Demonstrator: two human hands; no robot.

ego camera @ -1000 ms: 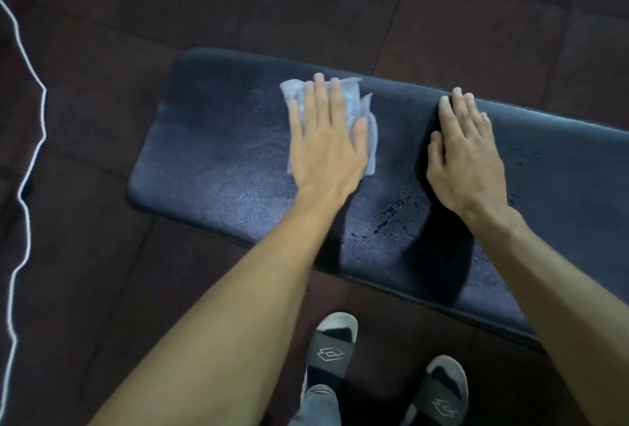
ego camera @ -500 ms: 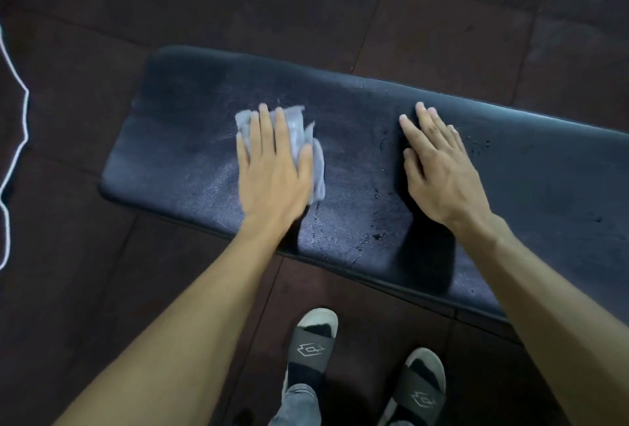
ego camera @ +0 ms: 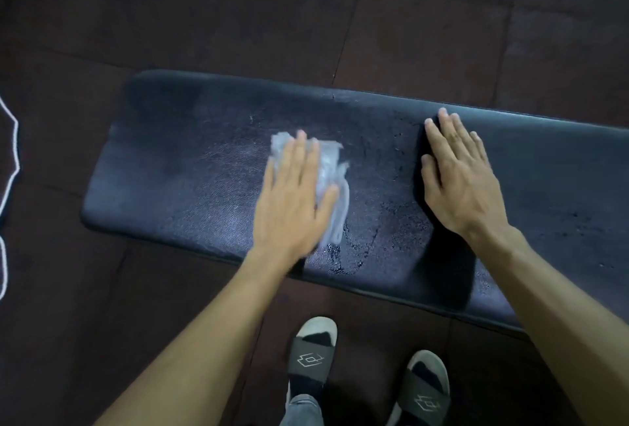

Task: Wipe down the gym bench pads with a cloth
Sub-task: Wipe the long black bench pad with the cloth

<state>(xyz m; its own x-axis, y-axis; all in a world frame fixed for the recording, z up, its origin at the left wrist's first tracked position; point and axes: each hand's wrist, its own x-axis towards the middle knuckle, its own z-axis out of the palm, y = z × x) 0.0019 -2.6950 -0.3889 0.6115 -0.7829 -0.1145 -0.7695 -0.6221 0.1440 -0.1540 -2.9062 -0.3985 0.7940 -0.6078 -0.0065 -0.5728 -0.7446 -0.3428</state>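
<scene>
The left hand (ego camera: pixel 292 201) lies flat on the pale cloth (ego camera: pixel 332 184), fingers straight and together, pressing it onto the black bench pad (ego camera: pixel 190 167) a little left of the pad's middle; nothing is curled round the cloth, it is simply pinned under the palm, and it is blurred as if mid-stroke. The right hand (ego camera: pixel 459 177) rests open on the pad well to the right of the cloth, fingers straight, holding nothing — it looks like a brace rather than a working hand. As for progress, the pad's left end reads dull and even, with a faint sheen where the light falls, while the strip between the two hands and along the near edge carries dark beads and streaks of liquid (ego camera: pixel 340 255), and more specks show right of the right hand. I judge the job partly done: the left portion seems covered, the wet patch by the near edge wants another pass, and the stretch running out of view on the right is probably untouched. The person's sandalled feet (ego camera: pixel 313 354) stand on the dark floor tiles (ego camera: pixel 408 17) below the bench.
</scene>
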